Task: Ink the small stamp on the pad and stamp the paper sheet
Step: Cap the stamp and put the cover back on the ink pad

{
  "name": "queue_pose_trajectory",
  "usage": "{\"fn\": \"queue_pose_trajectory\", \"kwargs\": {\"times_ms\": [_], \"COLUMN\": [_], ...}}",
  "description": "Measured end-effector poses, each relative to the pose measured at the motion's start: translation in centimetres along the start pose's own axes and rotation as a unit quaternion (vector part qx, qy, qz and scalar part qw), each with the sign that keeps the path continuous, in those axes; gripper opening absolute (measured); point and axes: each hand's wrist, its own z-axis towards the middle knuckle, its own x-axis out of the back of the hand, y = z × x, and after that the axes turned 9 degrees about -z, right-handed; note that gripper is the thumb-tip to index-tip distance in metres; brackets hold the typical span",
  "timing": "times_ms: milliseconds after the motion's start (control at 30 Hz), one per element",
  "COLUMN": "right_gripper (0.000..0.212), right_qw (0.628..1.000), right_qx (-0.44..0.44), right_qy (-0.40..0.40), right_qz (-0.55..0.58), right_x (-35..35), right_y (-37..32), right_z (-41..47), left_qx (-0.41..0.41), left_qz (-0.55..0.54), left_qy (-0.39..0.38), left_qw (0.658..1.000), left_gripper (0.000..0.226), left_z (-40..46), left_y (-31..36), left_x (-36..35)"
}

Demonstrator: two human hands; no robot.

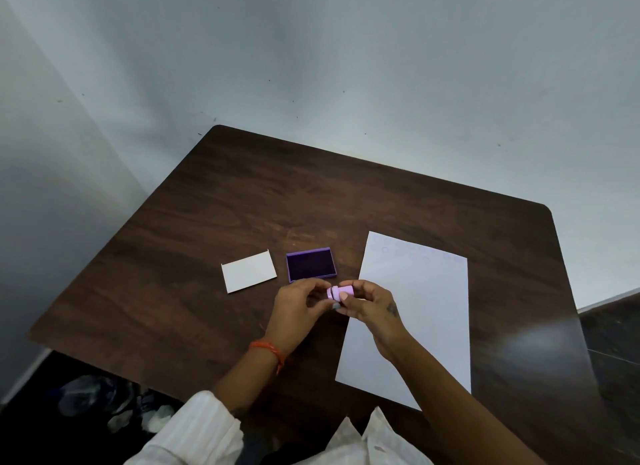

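Observation:
A small pink cylindrical stamp (pixel 341 291) lies sideways between both my hands, just above the table. My right hand (pixel 369 303) grips its body, and my left hand (pixel 301 302) pinches its left end, where a dark ring shows. Just beyond the hands sits the open purple ink pad (pixel 310 264), dark surface up. The white paper sheet (pixel 412 312) lies on the right, partly under my right hand and forearm, with several faint round marks near its far edge.
A white rectangular lid or card (pixel 248 271) lies left of the ink pad. The dark wooden table (pixel 214 205) stands against a grey wall; its left and near edges drop to a dark floor with clutter (pixel 90 395).

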Motion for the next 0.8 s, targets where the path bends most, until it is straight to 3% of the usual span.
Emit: {"fn": "queue_pose_trajectory", "kwargs": {"times_ms": [300,700,800], "right_gripper": [0.02,0.028,0.021], "right_qw": [0.999,0.997,0.995], "right_qx": [0.016,-0.025,0.003], "right_qy": [-0.017,-0.062,-0.063], "right_qz": [-0.027,0.041,0.07], "right_x": [0.33,0.65,0.83], "right_y": [-0.3,-0.47,-0.45], "right_z": [0.08,0.09,-0.09], "left_qx": [0.004,-0.013,-0.001], "left_qz": [-0.038,-0.067,-0.071], "left_qy": [0.01,-0.004,-0.002], "left_qw": [0.999,0.998,0.997], "left_gripper": [0.025,0.024,0.025], "left_z": [-0.17,-0.13,-0.17], "left_y": [0.24,0.42,0.26], "left_x": [0.04,0.78,0.83]}}
